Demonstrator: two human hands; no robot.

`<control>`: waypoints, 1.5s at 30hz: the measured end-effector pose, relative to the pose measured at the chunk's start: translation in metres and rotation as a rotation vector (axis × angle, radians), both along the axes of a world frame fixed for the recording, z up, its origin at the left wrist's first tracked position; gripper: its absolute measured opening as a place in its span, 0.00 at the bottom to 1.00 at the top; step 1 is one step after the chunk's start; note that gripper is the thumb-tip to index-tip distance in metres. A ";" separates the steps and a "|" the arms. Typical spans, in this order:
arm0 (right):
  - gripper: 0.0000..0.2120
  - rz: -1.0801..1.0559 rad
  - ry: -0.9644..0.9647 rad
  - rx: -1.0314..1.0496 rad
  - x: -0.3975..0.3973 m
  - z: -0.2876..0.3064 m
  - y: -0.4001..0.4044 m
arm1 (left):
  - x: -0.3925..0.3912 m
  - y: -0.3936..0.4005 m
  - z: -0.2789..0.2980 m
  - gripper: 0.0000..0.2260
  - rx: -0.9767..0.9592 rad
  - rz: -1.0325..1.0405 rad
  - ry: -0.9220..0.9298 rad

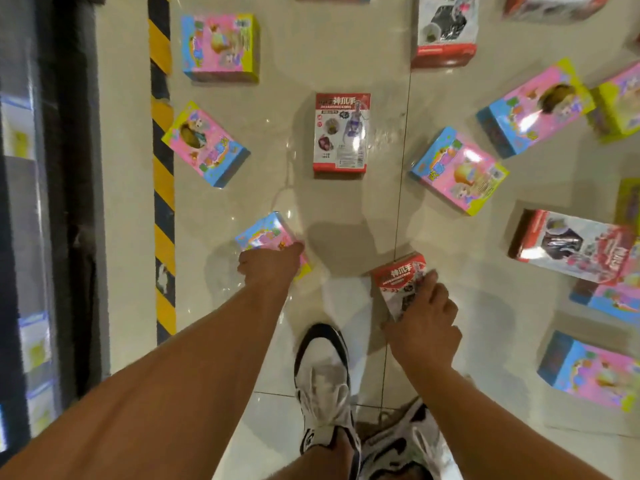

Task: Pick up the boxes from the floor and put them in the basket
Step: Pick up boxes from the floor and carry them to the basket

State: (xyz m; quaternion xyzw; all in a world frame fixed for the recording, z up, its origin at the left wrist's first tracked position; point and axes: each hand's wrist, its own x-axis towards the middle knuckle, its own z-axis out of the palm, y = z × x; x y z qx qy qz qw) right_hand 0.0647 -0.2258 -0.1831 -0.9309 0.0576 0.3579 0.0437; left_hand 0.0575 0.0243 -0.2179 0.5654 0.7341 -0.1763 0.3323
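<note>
A shop — boxed toys [340, 132] strewn over glossy tiles [346, 209].

glossy tile floor [346, 64], hazard stripe [163, 188]

Glossy cream floor tiles [346, 64] with a polished, mirror-like finish that throws back soft glare, split by thin dark grout lines. Scattered across them lie printed cardboard boxes: a pink box [221, 46] and a red and white box [341, 133], both with a shiny laminated surface that catches white highlights. The left hand [270, 263] grips a small pink box [265, 233] with the same slick sheen; the right hand [424, 317] grips a small red box [400, 278] of glossy card. A strip of yellow and black hazard tape [162, 188] looks matt and scuffed. Two white and black trainers [323, 379] appear to be smooth synthetic with woven laces
</note>
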 end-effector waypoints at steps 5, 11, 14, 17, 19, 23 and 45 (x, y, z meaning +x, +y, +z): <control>0.52 -0.043 0.043 0.111 0.009 0.005 -0.011 | -0.003 0.005 0.005 0.47 -0.033 -0.045 -0.014; 0.47 -0.370 0.235 0.271 0.017 0.100 -0.033 | -0.032 0.013 0.105 0.37 -0.167 -0.412 -0.140; 0.45 -0.435 0.283 0.342 0.014 0.180 -0.053 | -0.028 -0.006 0.217 0.30 -0.213 -0.450 -0.243; 0.39 -0.480 0.296 0.445 0.013 0.275 -0.075 | -0.022 -0.022 0.328 0.26 -0.281 -0.513 -0.327; 0.35 -0.489 0.299 0.499 0.011 0.333 -0.089 | -0.017 -0.029 0.395 0.15 -0.307 -0.614 -0.393; 0.32 -0.556 0.256 0.624 0.018 0.440 -0.115 | -0.002 -0.036 0.515 0.24 -0.352 -0.798 -0.452; 0.22 -1.385 -0.326 0.676 -0.065 0.774 -0.134 | 0.197 -0.022 0.740 0.26 -0.391 -1.772 -0.269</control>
